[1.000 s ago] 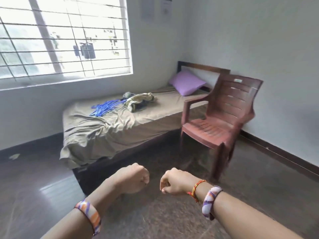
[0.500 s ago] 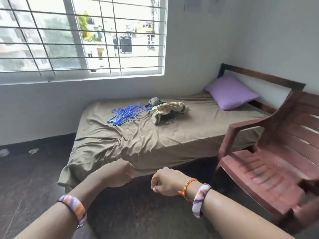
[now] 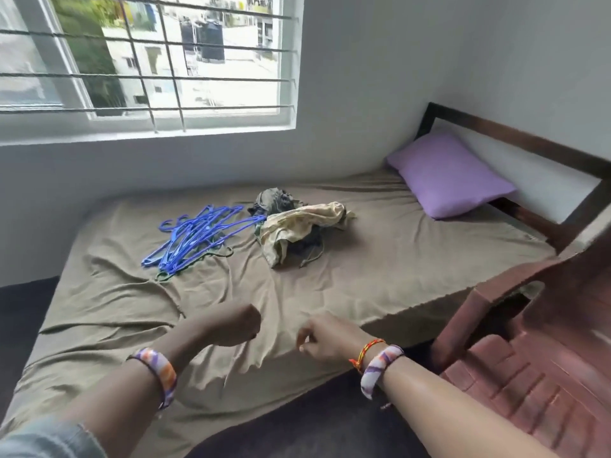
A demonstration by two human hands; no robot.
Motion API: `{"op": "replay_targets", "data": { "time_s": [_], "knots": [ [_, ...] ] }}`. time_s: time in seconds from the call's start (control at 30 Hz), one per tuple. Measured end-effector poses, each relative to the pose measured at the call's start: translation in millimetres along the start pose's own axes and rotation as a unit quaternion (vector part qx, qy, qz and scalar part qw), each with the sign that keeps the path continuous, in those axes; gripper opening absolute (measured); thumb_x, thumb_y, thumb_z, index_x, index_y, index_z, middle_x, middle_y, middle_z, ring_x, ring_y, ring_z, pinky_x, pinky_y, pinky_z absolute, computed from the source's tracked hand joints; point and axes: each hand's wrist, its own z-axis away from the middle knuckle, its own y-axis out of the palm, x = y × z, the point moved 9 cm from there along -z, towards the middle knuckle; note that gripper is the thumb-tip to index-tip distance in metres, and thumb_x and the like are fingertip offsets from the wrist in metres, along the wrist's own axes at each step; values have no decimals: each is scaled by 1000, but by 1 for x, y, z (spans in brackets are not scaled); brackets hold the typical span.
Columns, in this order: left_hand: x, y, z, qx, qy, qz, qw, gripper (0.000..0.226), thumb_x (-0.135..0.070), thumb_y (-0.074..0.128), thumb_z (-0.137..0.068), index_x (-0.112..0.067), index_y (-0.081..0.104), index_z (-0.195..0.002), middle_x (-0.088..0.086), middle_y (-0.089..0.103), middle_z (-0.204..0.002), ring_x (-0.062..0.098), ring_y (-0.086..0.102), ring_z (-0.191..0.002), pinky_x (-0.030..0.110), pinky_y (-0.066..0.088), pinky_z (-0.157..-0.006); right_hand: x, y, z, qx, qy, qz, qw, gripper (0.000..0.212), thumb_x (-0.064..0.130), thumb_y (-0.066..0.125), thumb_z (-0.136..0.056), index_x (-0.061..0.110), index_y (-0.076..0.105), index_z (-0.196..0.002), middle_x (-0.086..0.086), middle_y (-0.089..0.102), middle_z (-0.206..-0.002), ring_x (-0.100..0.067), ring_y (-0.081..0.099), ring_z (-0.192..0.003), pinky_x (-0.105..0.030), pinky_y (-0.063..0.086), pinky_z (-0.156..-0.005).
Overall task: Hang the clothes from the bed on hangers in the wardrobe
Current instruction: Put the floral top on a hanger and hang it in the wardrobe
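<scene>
While both hands' fingers curl loosely, empty, soft limp clothes [image 3: 297,228] lie beyond; gather bunched fabric, beside stiff hangers [image 3: 198,234].

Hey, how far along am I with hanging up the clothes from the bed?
Nothing looks done: the crumpled pile of cream and dark clothes lies on the brown-sheeted bed, beside the loose bundle of blue plastic hangers. Nothing is in hand; your left hand and right hand are curled, empty. Every garment is left, and no wardrobe is visible.
</scene>
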Motion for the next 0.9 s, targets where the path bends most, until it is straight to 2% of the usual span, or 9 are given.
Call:
{"op": "replay_targets", "data": {
  "time_s": [0.1,0.2,0.3,0.5,0.57,0.7,0.73,0.8,0.9],
  "knots": [
    [15,-3,-62,21,6,15,1000,25,-10,50,-89,-4,67,-105,7,66,-111,16,58,-96,3,31,-61,-33,-9,-46,18,18,-8,1000,24,20,54,-89,22,68,-108,-5,64,-116,-25,58,-107,-29,45,-85],
    [38,2,-131,49,-9,37,998,26,-10,53,-87,-8,67,-109,5,66,-112,15,59,-97,4,30,-60,-66,-22,-101,28,23,-9,999,24,22,53,-91,21,67,-110,-5,64,-115,-25,58,-106,-30,45,-85],
    [69,5,-203,62,-49,54,995,26,-12,56,-87,-10,66,-111,7,65,-114,18,58,-102,13,32,-67,-100,-22,-163,50,10,-11,999,24,22,53,-91,20,67,-111,-8,63,-117,-28,58,-107,-33,46,-85],
    [151,-4,-339,-10,-204,133,970,27,-9,54,-85,-11,69,-107,10,65,-117,25,58,-110,23,39,-86,-178,-29,-263,144,15,-34,989,26,23,51,-91,22,65,-113,-7,62,-119,-29,57,-109,-31,45,-84],
    [161,4,-374,11,-223,143,964,30,-10,51,-88,-12,66,-114,16,54,-129,27,49,-121,23,36,-94,-200,-32,-279,172,19,-33,984,26,23,52,-91,22,65,-114,-8,62,-119,-30,58,-109,-30,46,-85],
    [173,22,-426,76,-242,134,958,45,-5,45,-88,-15,52,-132,20,14,-152,28,32,-136,21,27,-105,-234,-36,-308,202,32,-43,978,26,22,51,-92,21,66,-113,-10,63,-119,-32,58,-107,-32,47,-85],
    [177,29,-433,98,-252,137,953,46,-6,45,-88,-15,51,-132,21,13,-152,30,33,-135,22,28,-104,-239,-35,-315,207,33,-46,977,26,22,50,-92,21,66,-112,-9,63,-118,-32,58,-107,-31,47,-84],
    [184,39,-444,116,-277,147,942,44,-10,51,-86,-8,50,-130,19,31,-145,31,39,-128,27,34,-100,-244,-35,-330,208,31,-59,976,25,22,49,-92,22,66,-111,-9,64,-116,-32,59,-106,-31,47,-83],
    [196,46,-449,72,-329,225,914,49,-14,66,-82,-2,49,-126,17,50,-130,30,51,-116,30,41,-91,-250,-33,-349,198,44,-89,975,24,22,49,-91,23,67,-107,-10,65,-112,-31,60,-103,-32,48,-84]
  ]
}}
